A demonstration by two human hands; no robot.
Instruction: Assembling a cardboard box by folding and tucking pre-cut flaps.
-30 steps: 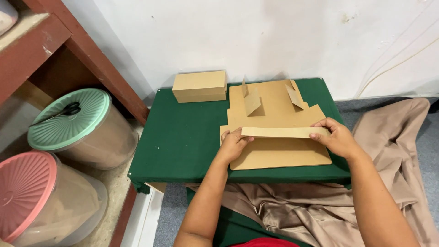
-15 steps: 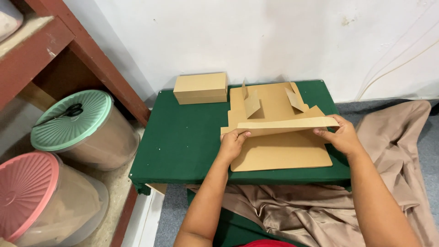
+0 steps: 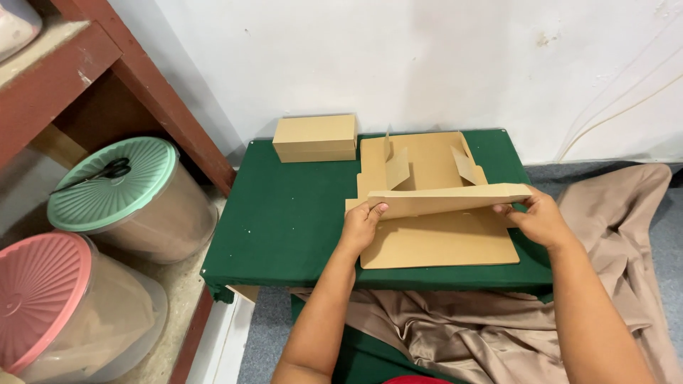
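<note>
A flat brown cardboard box blank (image 3: 437, 238) lies on a small green-covered table (image 3: 292, 213). My left hand (image 3: 361, 226) pinches the left end of a long cardboard flap (image 3: 448, 199), and my right hand (image 3: 537, 219) holds its right end. The flap stands lifted above the sheet, tilted up toward the right. Two small side tabs (image 3: 397, 167) stick up further back on the blank. A closed brown cardboard box (image 3: 314, 138) rests at the table's far left corner.
A tub with a green lid (image 3: 114, 190) carries black scissors (image 3: 107, 171) on top; a pink-lidded tub (image 3: 43, 299) stands nearer. A red-brown wooden shelf (image 3: 85, 64) rises at left. Beige fabric (image 3: 498, 334) lies below the table. White wall behind.
Both hands have raised the long flap from lying flat on the sheet to standing lifted, its right end higher than before.
</note>
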